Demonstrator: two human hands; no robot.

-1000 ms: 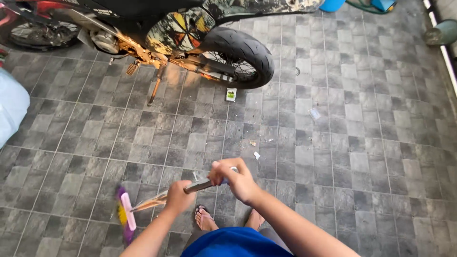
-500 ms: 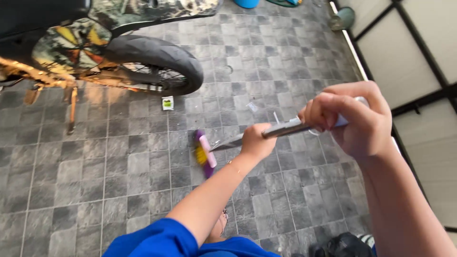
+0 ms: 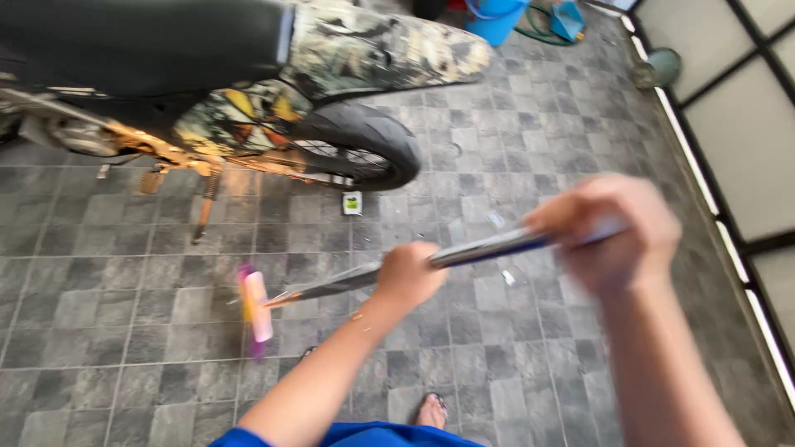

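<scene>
Broom (image 3: 348, 283), one, both hands' grip clenched on handle: left hand (image 3: 407, 276), right hand (image 3: 609, 236).

The floor (image 3: 580, 149) is paved with small square tiles in mixed greys, light and dark, laid in a grid with thin pale joints. A motorcycle (image 3: 215, 91) stands across the top left, its black rear tyre (image 3: 373, 141) resting on the tiles, a camouflage-patterned fender (image 3: 381, 50) above it and a kickstand (image 3: 205, 211) down. Just beside the tyre lies a small green and white packet (image 3: 353, 203); pale scraps of litter (image 3: 497, 219) lie scattered further right. A blue bucket (image 3: 497, 16) sits at the top edge. Along the right runs a wall of pale panels (image 3: 737, 124) in dark frames. Daylight is bright and even.
</scene>
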